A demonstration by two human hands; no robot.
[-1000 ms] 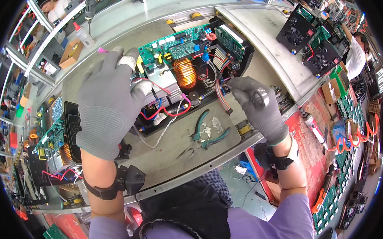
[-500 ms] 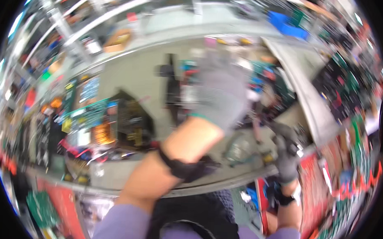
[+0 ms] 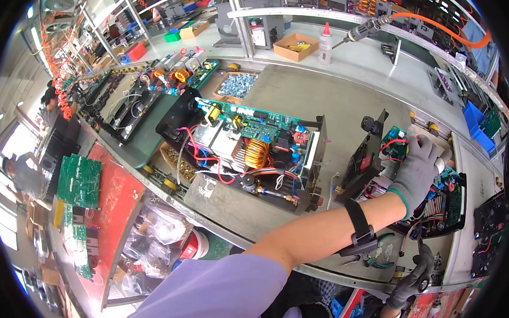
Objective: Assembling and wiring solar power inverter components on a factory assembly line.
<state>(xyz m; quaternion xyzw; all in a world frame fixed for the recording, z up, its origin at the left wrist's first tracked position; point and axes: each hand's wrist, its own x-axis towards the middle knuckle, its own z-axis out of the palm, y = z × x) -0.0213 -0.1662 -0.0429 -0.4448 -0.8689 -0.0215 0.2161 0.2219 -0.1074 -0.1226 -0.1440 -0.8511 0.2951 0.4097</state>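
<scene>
My left hand (image 3: 415, 174), in a grey glove, reaches over the right-hand electronic unit, a black casing (image 3: 454, 210) with a green board and coloured wires. Its fingers are spread over the board's far part, and the tips are partly hidden among components. Beside it stands an upright black end panel (image 3: 365, 158), with red wires leading from it towards the board. My right hand (image 3: 414, 277), gloved in grey, is curled near the bench's front edge, below the casing. A dark round part shows at its fingers, but I cannot make out what it is.
A second open unit with a copper coil (image 3: 256, 154) stands in mid-bench. Behind it lies a box of screws (image 3: 236, 85); pliers (image 3: 382, 251) rest near the front edge. A power screwdriver (image 3: 367, 29) hangs at the far side near a bottle (image 3: 325, 45). Green boards (image 3: 80, 180) lie at left.
The view has swung to the left and sharpened from blur. Both hands now appear farther right in the picture, my left hand over the right-hand unit and my right hand lower.
</scene>
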